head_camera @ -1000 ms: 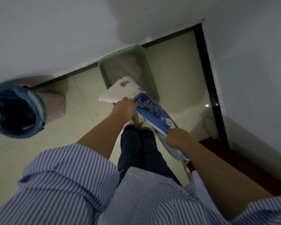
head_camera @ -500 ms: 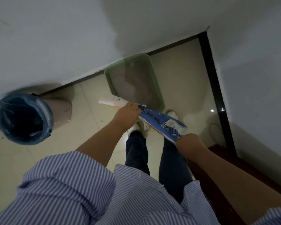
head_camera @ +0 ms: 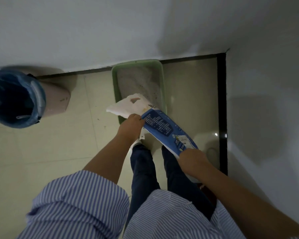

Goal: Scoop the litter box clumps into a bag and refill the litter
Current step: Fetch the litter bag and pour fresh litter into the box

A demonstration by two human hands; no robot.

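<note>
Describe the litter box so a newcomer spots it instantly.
Follow the white wall down to its dark baseboard. The litter box sits on the floor against it, ahead of the person's feet. It is the only green rectangular tray; the neighbouring bin is round with a blue liner.

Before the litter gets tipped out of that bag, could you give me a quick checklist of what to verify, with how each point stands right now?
1. Both hands on the litter bag: ok. The left hand grips near the white top, the right hand grips the lower end.
2. Bag's white top over the green litter box: ok, it overlaps the near end.
3. Bag mouth open: cannot tell; only a small hole shows in the white part.
4. Litter pouring: cannot tell, no stream is visible.
5. Clumps cleared from the box: cannot tell; dark specks show in the grey litter.
6. Blue-lined bin out of the way: ok, it stands apart on the left.
</note>
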